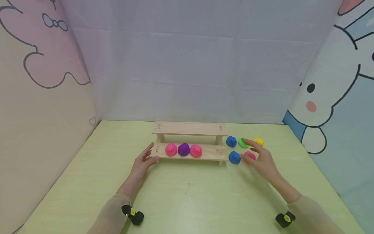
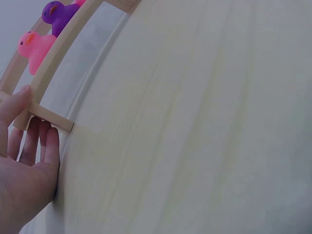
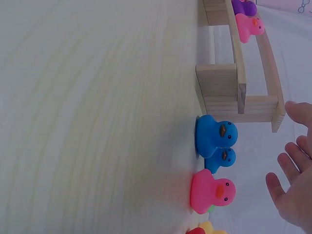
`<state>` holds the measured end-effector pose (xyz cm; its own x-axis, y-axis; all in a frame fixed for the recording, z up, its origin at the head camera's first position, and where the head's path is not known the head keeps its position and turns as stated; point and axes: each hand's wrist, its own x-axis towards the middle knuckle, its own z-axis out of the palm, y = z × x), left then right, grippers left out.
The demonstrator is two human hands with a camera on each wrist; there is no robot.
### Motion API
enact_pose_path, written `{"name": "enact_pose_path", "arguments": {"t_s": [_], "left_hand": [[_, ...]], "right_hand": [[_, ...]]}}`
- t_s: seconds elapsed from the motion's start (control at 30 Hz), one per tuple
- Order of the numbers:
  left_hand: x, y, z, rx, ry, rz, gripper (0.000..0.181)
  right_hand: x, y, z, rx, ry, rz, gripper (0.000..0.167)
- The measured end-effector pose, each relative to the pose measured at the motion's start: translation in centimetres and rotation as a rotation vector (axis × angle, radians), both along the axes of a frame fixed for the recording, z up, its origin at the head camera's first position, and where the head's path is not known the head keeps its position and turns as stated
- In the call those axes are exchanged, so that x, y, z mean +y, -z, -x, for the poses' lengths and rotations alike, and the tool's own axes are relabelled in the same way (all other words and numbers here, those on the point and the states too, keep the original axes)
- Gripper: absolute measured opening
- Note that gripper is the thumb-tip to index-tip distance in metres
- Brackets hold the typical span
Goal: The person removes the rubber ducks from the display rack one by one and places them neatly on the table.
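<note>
My left hand (image 1: 142,165) (image 2: 30,183) holds the left end of a two-tier wooden shelf (image 1: 208,150) (image 2: 53,58), thumb on the lower board and the other fingers around its end. On that lower board sit a pink duck (image 1: 170,149) (image 2: 35,48), a purple duck (image 1: 183,149) and another pink duck (image 1: 196,151) (image 3: 249,27). Right of the shelf, my right hand (image 1: 264,163) (image 3: 296,192) hovers with spread fingers, holding nothing, above a pink duck (image 1: 250,156) (image 3: 212,191) and beside a blue duck (image 1: 234,158) (image 3: 213,135).
Behind the near blue duck stand another blue duck (image 1: 231,141), a green duck (image 1: 243,143) partly hidden by my fingers, and a yellow duck (image 1: 258,141). Something red (image 3: 196,230) shows at the right wrist view's bottom edge. A pale curtain (image 1: 190,65) hangs behind the table (image 1: 187,195).
</note>
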<state>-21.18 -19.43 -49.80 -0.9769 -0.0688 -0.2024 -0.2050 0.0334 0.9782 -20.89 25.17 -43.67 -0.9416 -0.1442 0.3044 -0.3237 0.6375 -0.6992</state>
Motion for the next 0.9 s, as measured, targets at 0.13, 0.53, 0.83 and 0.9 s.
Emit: {"name": "enact_pose_path", "arguments": {"t_s": [0.13,0.53,0.83,0.9], "left_hand": [[0.0,0.0,0.1,-0.003,-0.005,0.001,0.070],[0.0,-0.1,0.0,-0.006,-0.003,0.018,0.070],[0.1,-0.1,0.0,-0.003,-0.006,0.008,0.070],[0.1,-0.1,0.1,-0.003,-0.006,0.008,0.070]], "right_hand": [[-0.8,0.3,0.4,0.005,-0.002,0.008,0.058],[-4.3,0.2,1.2,0.127,-0.085,0.125,0.057],[-7.0,0.6,1.7,0.058,-0.126,0.149,0.054],[-7.6,0.8,1.9,0.068,-0.155,0.165,0.054]]}}
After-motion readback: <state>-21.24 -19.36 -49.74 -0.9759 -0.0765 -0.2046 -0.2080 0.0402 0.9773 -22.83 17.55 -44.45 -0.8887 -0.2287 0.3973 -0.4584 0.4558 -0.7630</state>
